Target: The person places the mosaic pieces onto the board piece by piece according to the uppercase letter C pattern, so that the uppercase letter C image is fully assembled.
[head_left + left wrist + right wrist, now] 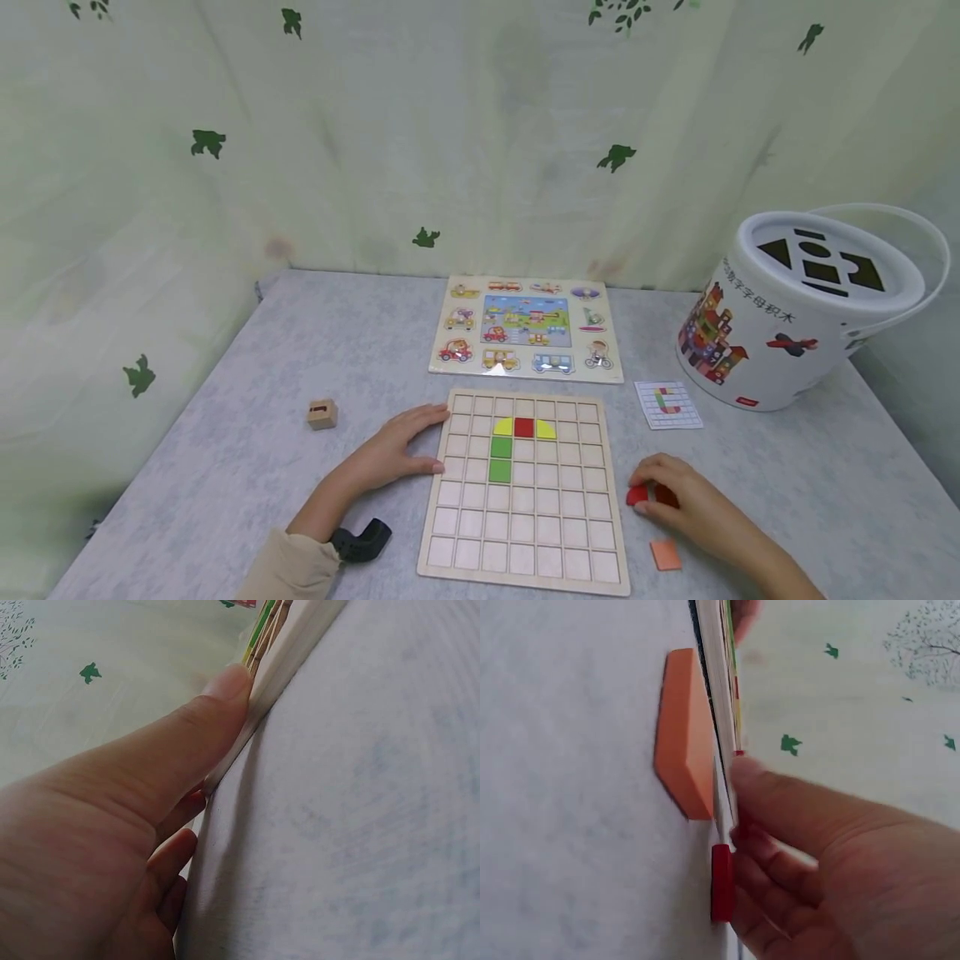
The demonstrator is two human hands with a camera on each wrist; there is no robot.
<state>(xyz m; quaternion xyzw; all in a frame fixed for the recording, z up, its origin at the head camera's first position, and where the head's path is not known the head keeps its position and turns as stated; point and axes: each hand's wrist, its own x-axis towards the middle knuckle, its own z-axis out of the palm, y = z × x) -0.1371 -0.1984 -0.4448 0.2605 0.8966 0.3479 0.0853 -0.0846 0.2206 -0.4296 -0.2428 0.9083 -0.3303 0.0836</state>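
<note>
A wooden grid board [523, 528] lies on the table, with green squares [500, 459], yellow quarter-round pieces [503, 427] and a red square [524, 427] in its upper cells. My left hand [393, 450] rests at the board's left edge, thumb and fingertips right at the rim. To the right of the board, my right hand [686, 500] pinches a small red block [637, 496] between thumb and fingers. A second red block [721, 883] lies under that hand on the table. Nearer the front is an orange square block [665, 555].
A pattern card [669, 406] lies right of the board, beside a white lidded bucket [780, 333]. Behind the board is a vehicle picture puzzle [525, 329]. A small wooden cube [322, 414] sits at left, and a black curved object [363, 541] is by the left wrist.
</note>
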